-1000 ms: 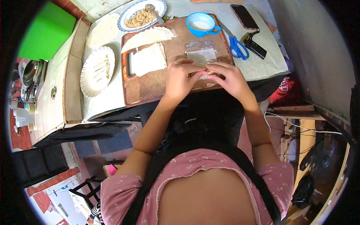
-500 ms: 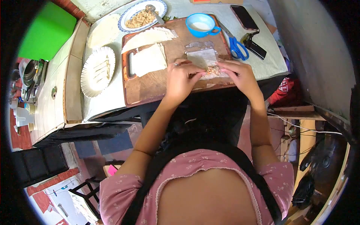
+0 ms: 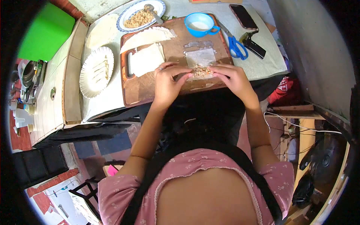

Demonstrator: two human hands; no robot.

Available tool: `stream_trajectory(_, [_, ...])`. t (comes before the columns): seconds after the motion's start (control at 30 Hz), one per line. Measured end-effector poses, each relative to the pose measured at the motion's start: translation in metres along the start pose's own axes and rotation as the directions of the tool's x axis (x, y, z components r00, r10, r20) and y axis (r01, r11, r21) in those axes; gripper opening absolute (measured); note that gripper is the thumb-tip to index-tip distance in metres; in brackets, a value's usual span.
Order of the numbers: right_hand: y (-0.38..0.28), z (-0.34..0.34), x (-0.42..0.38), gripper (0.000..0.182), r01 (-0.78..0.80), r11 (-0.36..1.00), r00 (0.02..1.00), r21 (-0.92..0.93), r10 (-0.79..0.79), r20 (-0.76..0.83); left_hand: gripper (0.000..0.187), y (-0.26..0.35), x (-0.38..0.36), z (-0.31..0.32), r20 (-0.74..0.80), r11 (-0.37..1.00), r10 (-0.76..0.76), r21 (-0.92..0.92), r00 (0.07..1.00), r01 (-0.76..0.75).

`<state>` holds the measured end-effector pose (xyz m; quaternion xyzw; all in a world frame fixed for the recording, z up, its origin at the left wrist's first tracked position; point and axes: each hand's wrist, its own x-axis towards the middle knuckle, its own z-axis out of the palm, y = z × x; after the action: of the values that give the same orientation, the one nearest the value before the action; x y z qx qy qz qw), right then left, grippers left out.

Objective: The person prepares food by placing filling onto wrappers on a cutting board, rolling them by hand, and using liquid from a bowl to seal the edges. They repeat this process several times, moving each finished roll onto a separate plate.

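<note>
1. Pressing at the two ends of a strip of crumbly filling, both hands work low on the wooden board. The filling lies between them on a thin pale wrapper, which extends beyond the fingertips.
2. The right hand has its thumb and forefinger drawn close at the filling's left end; the left hand does likewise at the right end. Whether either grips the wrapper's edge, I cannot tell.
3. Beyond the hands, a blue cup of whitish contents stands on the board.
4. To the left of the right hand lie stacked square sheets, with fanned sheets just beyond and a fluted white plate farther left.
5. Beyond the fanned sheets, a blue-rimmed plate holds more filling and a spoon.
6. Beyond the left hand, to its right, lie blue-handled scissors and a phone.
</note>
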<state>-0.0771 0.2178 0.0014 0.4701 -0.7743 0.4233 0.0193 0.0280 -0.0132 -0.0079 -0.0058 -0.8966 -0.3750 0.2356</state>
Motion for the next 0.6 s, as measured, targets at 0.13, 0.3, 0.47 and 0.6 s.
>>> stream_trajectory(0.13, [0.007, 0.000, 0.002, 0.027, 0.007, 0.999, 0.999, 0.047, -0.009, 0.046, 0.029, -0.001, -0.003, -0.007, 0.052, 0.999, -0.003, 0.039, 0.999, 0.001])
stream_trajectory(0.3, [-0.008, 0.000, 0.010, 0.028, -0.028, 0.998, 0.999, 0.053, 0.027, 0.033, 0.034, 0.006, 0.001, 0.002, 0.052, 0.992, 0.064, 0.106, 0.997, -0.069])
stream_trajectory(0.47, [-0.007, 0.019, 0.009, 0.027, 0.028, 0.997, 1.000, -0.071, -0.027, 0.011, 0.028, 0.006, 0.002, 0.014, 0.079, 0.983, 0.120, 0.130, 0.990, -0.129])
stream_trajectory(0.6, [-0.001, 0.020, 0.009, 0.024, 0.051, 0.998, 0.999, -0.024, -0.051, -0.003, 0.025, 0.002, 0.001, 0.017, 0.059, 0.981, 0.144, 0.121, 0.988, -0.150])
